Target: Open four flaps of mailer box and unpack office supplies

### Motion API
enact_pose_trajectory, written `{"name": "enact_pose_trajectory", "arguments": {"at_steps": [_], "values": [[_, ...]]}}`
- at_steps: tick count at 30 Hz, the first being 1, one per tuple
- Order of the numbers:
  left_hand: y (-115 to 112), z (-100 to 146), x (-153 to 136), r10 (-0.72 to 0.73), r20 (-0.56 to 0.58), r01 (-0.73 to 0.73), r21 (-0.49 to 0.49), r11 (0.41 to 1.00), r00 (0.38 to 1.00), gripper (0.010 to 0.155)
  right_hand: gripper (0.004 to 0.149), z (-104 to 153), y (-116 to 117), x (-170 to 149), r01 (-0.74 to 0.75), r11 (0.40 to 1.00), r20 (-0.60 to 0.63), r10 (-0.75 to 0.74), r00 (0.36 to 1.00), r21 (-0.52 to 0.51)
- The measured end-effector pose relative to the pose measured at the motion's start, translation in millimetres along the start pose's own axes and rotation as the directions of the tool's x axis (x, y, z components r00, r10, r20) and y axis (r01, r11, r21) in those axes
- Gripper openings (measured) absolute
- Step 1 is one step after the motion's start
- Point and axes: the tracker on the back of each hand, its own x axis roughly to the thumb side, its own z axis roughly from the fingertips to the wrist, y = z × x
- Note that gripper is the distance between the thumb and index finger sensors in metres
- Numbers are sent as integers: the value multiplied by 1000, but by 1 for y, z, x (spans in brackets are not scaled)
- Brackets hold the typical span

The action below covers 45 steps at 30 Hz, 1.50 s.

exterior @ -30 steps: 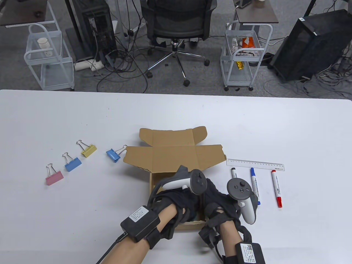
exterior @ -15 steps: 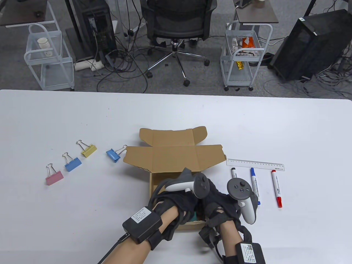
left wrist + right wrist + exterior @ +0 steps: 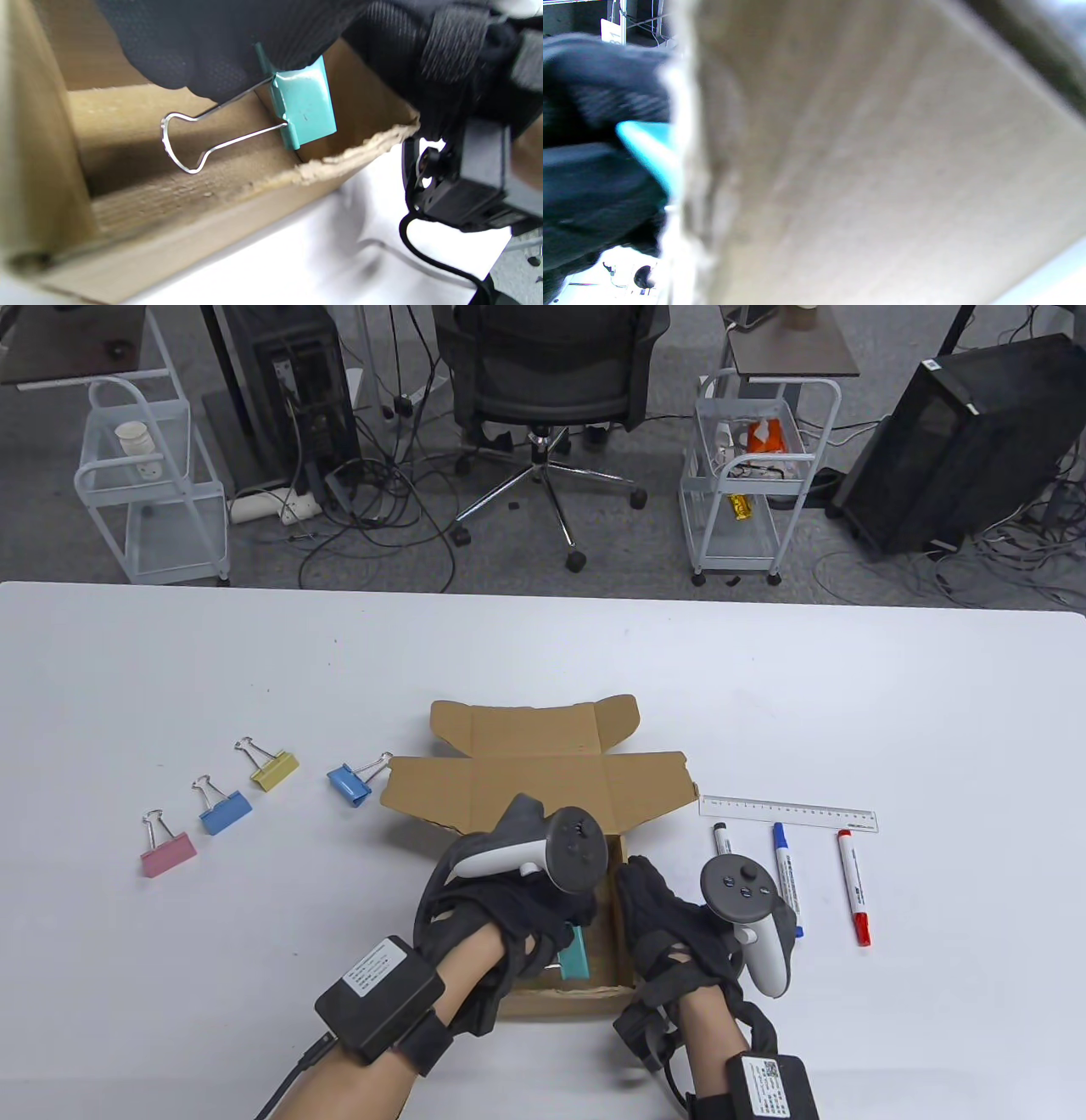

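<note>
The brown mailer box [image 3: 534, 789] lies open at the table's near middle, its flaps spread toward the far side. My left hand [image 3: 509, 899] is over the box's left half and pinches a teal binder clip [image 3: 574, 954] by its body. In the left wrist view the clip [image 3: 303, 106] hangs just above the box's inside wall [image 3: 169, 220], with its wire handle sticking out. My right hand [image 3: 662, 916] grips the box's right wall. The right wrist view shows that wall [image 3: 882, 169] close up and the teal clip [image 3: 649, 156] at the left.
Left of the box lie a pink clip [image 3: 167, 850], a blue clip [image 3: 225, 811], a yellow clip [image 3: 273, 771] and another blue clip [image 3: 349, 783]. Right of it lie a clear ruler [image 3: 787, 813] and black [image 3: 722, 839], blue [image 3: 786, 878] and red [image 3: 853, 886] markers.
My left hand has come up out of the box and moved left, bringing the teal binder clip into sight. My right hand has stayed on the box's right wall.
</note>
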Motion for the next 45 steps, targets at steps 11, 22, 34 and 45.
{"name": "enact_pose_trajectory", "arguments": {"at_steps": [11, 22, 34, 45], "values": [[40, 85, -62, 178, 3, -176, 179, 968, 984, 55, 74, 0, 0, 0, 0, 1000, 0, 0, 1000, 1], [37, 114, -150, 335, -113, -295, 270, 917, 935, 55, 74, 0, 0, -1, 5, 1000, -1, -5, 1000, -1], [19, 86, -244, 449, -294, -352, 328, 877, 844, 55, 74, 0, -1, 0, -3, 1000, -3, 3, 1000, -3], [2, 51, -292, 522, -369, -416, 331, 847, 769, 55, 74, 1, -1, -1, 1, 1000, -5, -1, 1000, -8]]}}
